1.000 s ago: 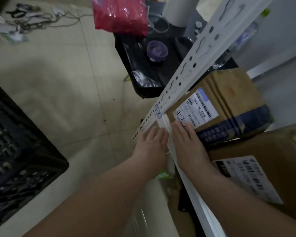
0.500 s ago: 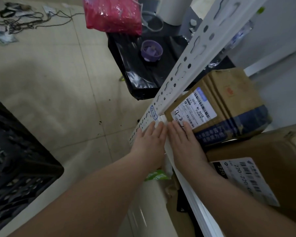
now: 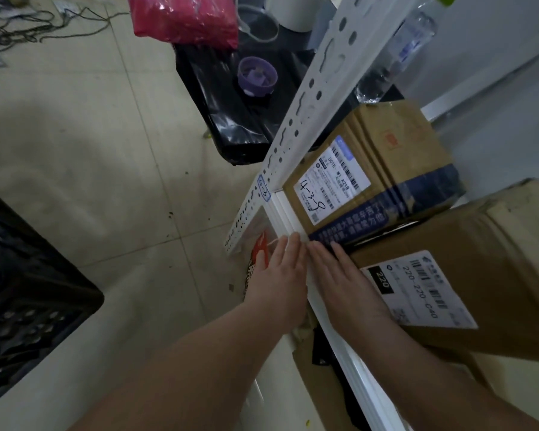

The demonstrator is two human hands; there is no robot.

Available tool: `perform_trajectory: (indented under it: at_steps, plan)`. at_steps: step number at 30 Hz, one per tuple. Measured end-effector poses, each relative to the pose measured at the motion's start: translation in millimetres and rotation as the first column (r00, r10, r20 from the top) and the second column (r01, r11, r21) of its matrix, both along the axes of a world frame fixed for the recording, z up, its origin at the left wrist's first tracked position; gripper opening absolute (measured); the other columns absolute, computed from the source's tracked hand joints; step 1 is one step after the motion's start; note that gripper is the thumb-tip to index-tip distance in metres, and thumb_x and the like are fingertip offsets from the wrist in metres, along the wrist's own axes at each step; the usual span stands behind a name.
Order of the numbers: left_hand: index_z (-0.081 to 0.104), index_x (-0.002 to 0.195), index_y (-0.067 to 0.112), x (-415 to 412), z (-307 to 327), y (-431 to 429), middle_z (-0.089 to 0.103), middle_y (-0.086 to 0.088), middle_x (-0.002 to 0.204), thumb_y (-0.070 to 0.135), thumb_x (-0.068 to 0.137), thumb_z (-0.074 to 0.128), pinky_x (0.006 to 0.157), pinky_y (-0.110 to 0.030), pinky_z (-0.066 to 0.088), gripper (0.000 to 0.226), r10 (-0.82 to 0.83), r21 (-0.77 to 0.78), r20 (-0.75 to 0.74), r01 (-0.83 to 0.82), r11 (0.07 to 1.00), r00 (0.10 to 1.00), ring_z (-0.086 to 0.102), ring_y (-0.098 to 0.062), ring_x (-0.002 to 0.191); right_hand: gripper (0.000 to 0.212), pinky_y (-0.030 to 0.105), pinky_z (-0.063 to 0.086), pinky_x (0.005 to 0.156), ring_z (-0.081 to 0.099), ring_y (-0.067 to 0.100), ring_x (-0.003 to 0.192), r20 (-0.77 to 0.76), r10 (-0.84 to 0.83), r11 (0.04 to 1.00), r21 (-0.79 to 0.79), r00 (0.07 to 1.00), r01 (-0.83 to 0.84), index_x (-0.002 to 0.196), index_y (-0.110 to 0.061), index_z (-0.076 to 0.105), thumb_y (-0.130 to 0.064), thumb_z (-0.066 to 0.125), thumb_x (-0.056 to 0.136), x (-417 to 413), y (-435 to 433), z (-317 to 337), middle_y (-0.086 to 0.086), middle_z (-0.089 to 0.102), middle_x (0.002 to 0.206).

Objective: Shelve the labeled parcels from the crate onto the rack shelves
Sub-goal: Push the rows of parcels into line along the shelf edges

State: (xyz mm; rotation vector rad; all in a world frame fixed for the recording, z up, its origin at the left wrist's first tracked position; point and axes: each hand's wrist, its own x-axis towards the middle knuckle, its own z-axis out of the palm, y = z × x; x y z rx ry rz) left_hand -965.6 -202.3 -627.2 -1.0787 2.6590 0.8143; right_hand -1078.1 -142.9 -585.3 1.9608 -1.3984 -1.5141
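A cardboard parcel [image 3: 395, 157] with blue tape and a label marked 4-3-8 sits on the white rack shelf [image 3: 282, 209], against the perforated white upright [image 3: 311, 91]. A bigger brown parcel [image 3: 479, 253] with a 220 label lies beside it, nearer me. My left hand [image 3: 277, 275] and my right hand [image 3: 339, 275] lie flat side by side with straight fingers on the shelf's front edge, just below the taped parcel. Neither hand holds anything. The black crate [image 3: 22, 293] stands on the floor at the left.
A black bag [image 3: 231, 98] with a purple cap [image 3: 257, 74] and a pink bag [image 3: 184, 17] lie on the floor behind the rack. Cables [image 3: 28, 23] trail at the top left. More packages show on the lower shelf [image 3: 321, 377] under my arms.
Both hands have slid back along the shelf edge toward me, off the taped parcel's label, which now shows in full. The view has shifted slightly.
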Motion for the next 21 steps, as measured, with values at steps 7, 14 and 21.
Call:
perform_trajectory:
  at_steps: [7,14,21]
  plan:
    - [-0.019,0.149,0.014,0,-2,24,-0.029,-0.004,0.155,0.034,0.101,0.031,0.117,-0.048,-0.002,0.072,-0.004,-0.013,0.018,0.004,1.000,1.000,-0.023,-0.022,0.144,0.085,0.061,-0.027,0.094,-0.036,0.048,0.130,0.038,-0.008,1.000,-0.010,0.999,0.009,0.140,0.016,-0.021,-0.047,0.023,0.103,0,29,-3,0.039,-0.031,0.144]
    - [-0.019,0.148,0.011,0,-5,72,-0.031,-0.009,0.154,0.034,0.101,0.029,0.119,-0.052,-0.001,0.071,-0.042,-0.050,0.035,0.044,0.998,0.999,-0.026,-0.025,0.143,0.090,0.061,-0.028,0.089,-0.045,0.053,0.112,0.049,-0.083,0.995,0.065,0.995,0.080,0.134,0.018,-0.027,-0.048,0.025,0.103,-4,79,-1,0.045,-0.042,0.126]
    - [-0.024,0.146,0.010,-6,-5,111,-0.038,-0.007,0.149,0.039,0.101,0.026,0.116,-0.050,-0.006,0.073,-0.072,-0.024,0.072,0.074,0.997,0.995,-0.034,-0.022,0.135,0.077,0.059,-0.030,0.089,-0.043,0.049,0.116,0.091,-0.092,0.994,0.062,0.992,0.087,0.130,0.019,-0.030,-0.037,0.017,0.104,-15,112,1,0.042,-0.039,0.130]
